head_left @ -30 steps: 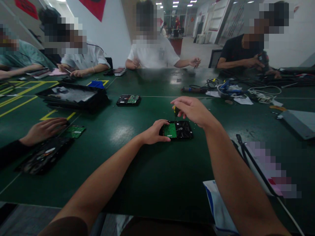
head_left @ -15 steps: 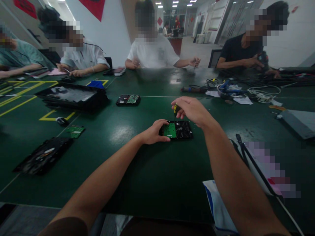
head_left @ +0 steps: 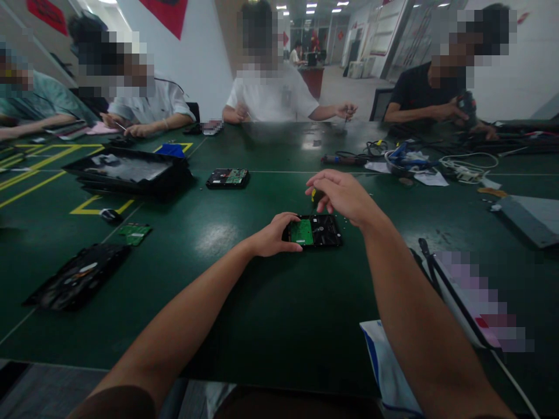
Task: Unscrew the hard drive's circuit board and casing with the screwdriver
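Observation:
A black hard drive [head_left: 326, 230] with a green circuit board [head_left: 302, 232] lies flat on the dark green table. My left hand [head_left: 279, 234] grips its left end, thumb along the near edge and fingers on the far edge. Above the far side of the drive, my right hand [head_left: 339, 195] is closed around a yellow and black screwdriver [head_left: 315, 196]. Its handle is partly covered by my fingers, and the tip is too faint to place exactly. A few tiny bits, perhaps screws, lie by the drive's right end.
Another hard drive [head_left: 227, 178] lies farther back. To the left are a loose green board [head_left: 135, 233], a black drive [head_left: 78, 276] and black trays [head_left: 128, 171]. Cables [head_left: 467, 166] and a grey case [head_left: 530, 218] are at right. Several people sit across the table.
My right hand has shifted slightly right with the screwdriver, whose handle now shows less. My left hand and the hard drive have stayed in place.

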`<state>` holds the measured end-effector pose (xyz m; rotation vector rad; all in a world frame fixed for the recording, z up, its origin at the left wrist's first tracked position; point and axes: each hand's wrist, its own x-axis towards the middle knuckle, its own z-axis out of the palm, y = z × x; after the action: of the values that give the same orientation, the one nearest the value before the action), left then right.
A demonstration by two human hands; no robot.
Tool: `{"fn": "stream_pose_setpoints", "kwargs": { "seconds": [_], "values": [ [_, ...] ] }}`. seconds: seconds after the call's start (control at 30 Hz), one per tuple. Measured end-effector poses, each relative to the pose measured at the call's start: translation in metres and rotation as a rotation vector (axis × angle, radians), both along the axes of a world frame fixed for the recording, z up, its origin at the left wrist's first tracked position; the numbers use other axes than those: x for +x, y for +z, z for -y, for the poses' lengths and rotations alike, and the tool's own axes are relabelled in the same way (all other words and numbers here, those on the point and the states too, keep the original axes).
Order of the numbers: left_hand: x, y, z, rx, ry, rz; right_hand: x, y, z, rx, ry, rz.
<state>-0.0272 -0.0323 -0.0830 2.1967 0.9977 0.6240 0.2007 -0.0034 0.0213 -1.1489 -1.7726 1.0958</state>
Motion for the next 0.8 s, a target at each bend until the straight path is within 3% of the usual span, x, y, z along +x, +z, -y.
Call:
{"fn": "stream_pose_setpoints", "kwargs": {
  "seconds": [0.23,0.37,0.47,0.8],
  "values": [
    [0.0007,-0.0013,0.0001,0.003,0.000,0.020,-0.0019,0.0023,0.0027,-0.011,0.019,-0.006],
    [0.0010,0.0004,0.0013,-0.018,0.015,0.012,0.0016,0.0028,0.0018,0.085,-0.059,0.101],
    [0.0010,0.0008,0.0014,-0.007,0.010,0.018,0.0024,0.0020,0.0003,0.055,-0.100,0.096],
    [0.0009,-0.0006,0.0003,0.008,0.002,0.001,-0.0047,0.0012,0.0016,-0.048,0.022,-0.093]
  ]
}}
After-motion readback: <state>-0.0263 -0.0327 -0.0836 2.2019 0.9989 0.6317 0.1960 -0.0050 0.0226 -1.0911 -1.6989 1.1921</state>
